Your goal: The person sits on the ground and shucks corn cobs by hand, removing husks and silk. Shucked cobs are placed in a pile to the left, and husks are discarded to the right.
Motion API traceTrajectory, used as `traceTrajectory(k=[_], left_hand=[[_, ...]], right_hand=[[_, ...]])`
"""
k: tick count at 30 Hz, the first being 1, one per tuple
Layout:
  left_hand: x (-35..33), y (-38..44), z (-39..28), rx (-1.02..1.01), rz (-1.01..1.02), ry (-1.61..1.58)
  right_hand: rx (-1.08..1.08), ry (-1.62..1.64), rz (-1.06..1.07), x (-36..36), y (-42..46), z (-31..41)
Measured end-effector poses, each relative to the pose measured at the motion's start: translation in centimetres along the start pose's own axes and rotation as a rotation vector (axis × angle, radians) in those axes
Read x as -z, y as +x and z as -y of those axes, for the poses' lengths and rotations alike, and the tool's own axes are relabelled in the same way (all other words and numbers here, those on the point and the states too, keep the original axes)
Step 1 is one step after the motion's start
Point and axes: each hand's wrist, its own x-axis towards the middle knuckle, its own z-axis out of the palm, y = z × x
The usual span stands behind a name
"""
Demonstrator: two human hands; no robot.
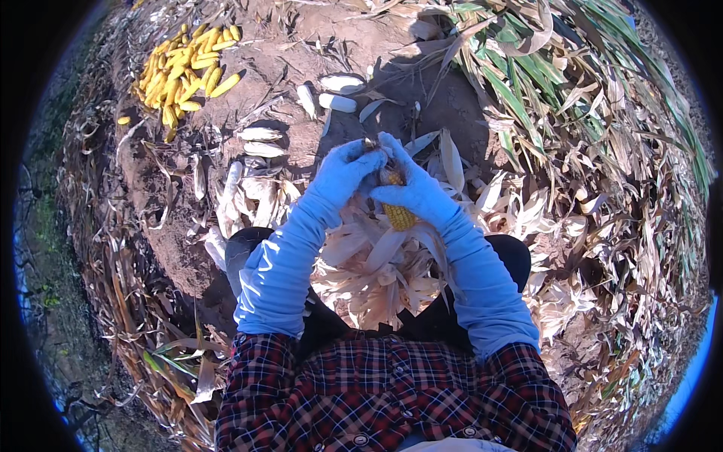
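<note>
Both hands wear white gloves with long pale sleeves. My right hand (415, 183) wraps around a yellow ear of corn (400, 214), whose bare kernels point down toward my lap. Close against it, my left hand (347, 169) pinches brownish silk or husk at the ear's upper tip with thumb and fingers. Part of the ear is hidden behind my right hand. Pale dry husks (378, 254) hang below the ear and lie piled between my knees.
Husked yellow ears form a heap (181, 70) on bare soil at the upper left. Several whitish ears (339, 103) lie ahead of my hands, and two more (262, 141) lie to the left. Corn stalks with green and dry leaves (525, 73) are stacked at the upper right.
</note>
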Motion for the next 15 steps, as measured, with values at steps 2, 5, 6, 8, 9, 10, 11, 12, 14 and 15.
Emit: traceTrajectory(k=[2, 5, 6, 8, 9, 10, 11, 12, 14, 15], left_hand=[[-0.1, -0.1, 0.2, -0.024, -0.073, -0.032], [0.5, -0.5, -0.1, 0.071, -0.085, -0.096], [0.7, -0.5, -0.1, 0.056, -0.100, -0.150], [0.8, -0.1, 0.2, 0.031, -0.114, -0.260], [0.6, -0.2, 0.1, 0.033, -0.145, -0.289], [0.2, -0.3, 0.0, 0.035, -0.176, -0.317], [0.0, -0.3, 0.0, 0.037, -0.207, -0.346], [0.1, -0.4, 0.0, 0.031, -0.168, -0.367], [0.3, -0.3, 0.6, 0.031, -0.121, -0.475], [0.1, -0.3, 0.5, 0.031, -0.094, -0.530]], right_hand=[[0.026, 0.045, -0.007, -0.4, 0.1, 0.3], [-0.037, 0.043, -0.083, -0.2, 0.5, 0.1], [-0.096, -0.059, -0.130, 0.4, 0.8, -0.4], [0.032, -0.440, -0.335, 1.0, 0.6, -2.6], [0.002, -0.309, -0.270, 1.0, 0.6, -2.6], [-0.027, -0.179, -0.206, 1.0, 0.7, -2.6], [-0.056, -0.049, -0.142, 0.9, 0.7, -2.6], [-0.057, 0.110, -0.137, 0.2, 0.5, -2.3], [-0.065, 0.292, -0.174, -0.5, 0.5, -2.3], [-0.068, 0.380, -0.194, -0.7, 0.5, -2.2]])
